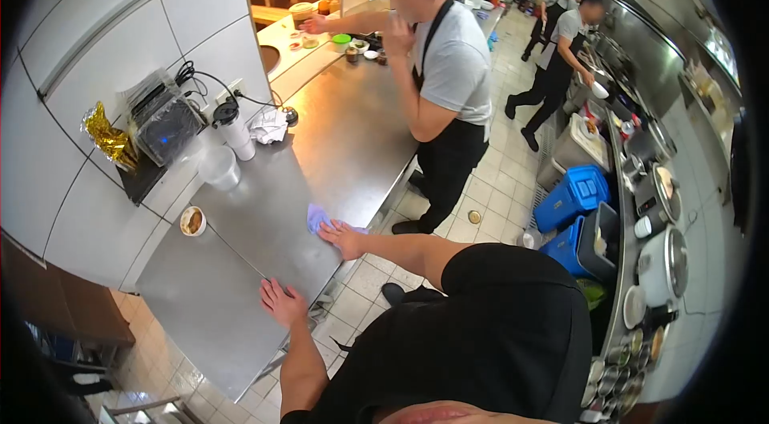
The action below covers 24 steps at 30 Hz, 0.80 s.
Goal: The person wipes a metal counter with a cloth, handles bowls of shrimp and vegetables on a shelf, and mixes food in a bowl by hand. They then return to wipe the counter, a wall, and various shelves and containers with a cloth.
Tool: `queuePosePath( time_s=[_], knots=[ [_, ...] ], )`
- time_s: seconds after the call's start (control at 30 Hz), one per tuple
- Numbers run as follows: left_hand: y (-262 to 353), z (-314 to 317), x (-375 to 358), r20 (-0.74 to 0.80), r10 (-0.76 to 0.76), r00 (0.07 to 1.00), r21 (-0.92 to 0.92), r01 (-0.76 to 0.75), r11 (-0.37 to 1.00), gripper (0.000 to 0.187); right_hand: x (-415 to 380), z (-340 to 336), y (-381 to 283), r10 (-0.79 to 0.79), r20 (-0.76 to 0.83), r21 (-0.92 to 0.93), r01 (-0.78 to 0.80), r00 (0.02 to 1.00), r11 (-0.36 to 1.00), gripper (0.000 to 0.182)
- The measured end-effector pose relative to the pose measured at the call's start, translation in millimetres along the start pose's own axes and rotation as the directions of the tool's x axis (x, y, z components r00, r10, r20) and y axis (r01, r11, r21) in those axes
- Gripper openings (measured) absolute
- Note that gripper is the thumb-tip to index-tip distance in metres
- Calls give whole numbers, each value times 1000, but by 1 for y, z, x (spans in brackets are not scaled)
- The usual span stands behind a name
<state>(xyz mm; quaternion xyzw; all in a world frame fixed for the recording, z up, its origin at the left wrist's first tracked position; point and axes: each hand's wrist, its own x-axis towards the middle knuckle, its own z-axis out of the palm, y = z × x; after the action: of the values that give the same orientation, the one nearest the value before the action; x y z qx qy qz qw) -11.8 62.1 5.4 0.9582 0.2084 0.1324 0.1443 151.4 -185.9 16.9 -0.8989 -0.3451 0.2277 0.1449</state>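
Observation:
My right hand [343, 240] presses on a purple cloth [318, 216] near the front edge of the steel table [264, 240]. Cloth shows beyond the fingers and beside the palm. To the left, my left hand [283, 303] lies flat on the tabletop with its fingers spread, holding nothing. Toward the wall, a small white tub [193, 221] with brown contents stands on the table. Behind it are a clear plastic container [219, 168] and a white cup with a dark lid [235, 132].
A co-worker [452, 80] stands at the table's far right, one arm reaching toward the pass-through window. A plastic-covered device [166, 120] sits by the wall with cables. Blue bins [573, 200] and a cooking counter [613, 304] are behind me. Two more people work farther off.

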Motion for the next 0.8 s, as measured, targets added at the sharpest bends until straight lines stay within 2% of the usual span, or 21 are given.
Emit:
queuePosePath(
  time_s=[0.2,0.3,0.4,0.5,0.63,0.7,0.8],
  knots=[
    [1,-2,-3,2,-2,1000,-6,2,1000,56,-30,30,-15,0,-127,-10,-1,992,1000,97],
    [-1,-4,-5,1,-7,1000,-10,8,1000,56,-55,13,-26,19,-19,-178,-23,1000,984,91],
    [-3,1,-2,-28,14,1000,-26,-14,1000,55,-44,19,-7,-2,-106,-211,-20,994,977,84],
    [-5,3,-2,-40,24,999,-28,-25,999,55,-28,13,11,124,-181,-213,-162,976,963,78],
    [-4,5,-1,-15,14,1000,-27,-15,1000,55,-28,-18,15,244,-113,-280,-267,963,922,74],
    [-5,6,0,-19,12,1000,-19,-12,1000,54,-22,-22,17,239,-125,-352,-268,963,897,74],
    [-4,3,0,-32,16,999,-11,-16,1000,54,-11,-10,37,158,-181,-327,-211,971,921,75]
  ],
)
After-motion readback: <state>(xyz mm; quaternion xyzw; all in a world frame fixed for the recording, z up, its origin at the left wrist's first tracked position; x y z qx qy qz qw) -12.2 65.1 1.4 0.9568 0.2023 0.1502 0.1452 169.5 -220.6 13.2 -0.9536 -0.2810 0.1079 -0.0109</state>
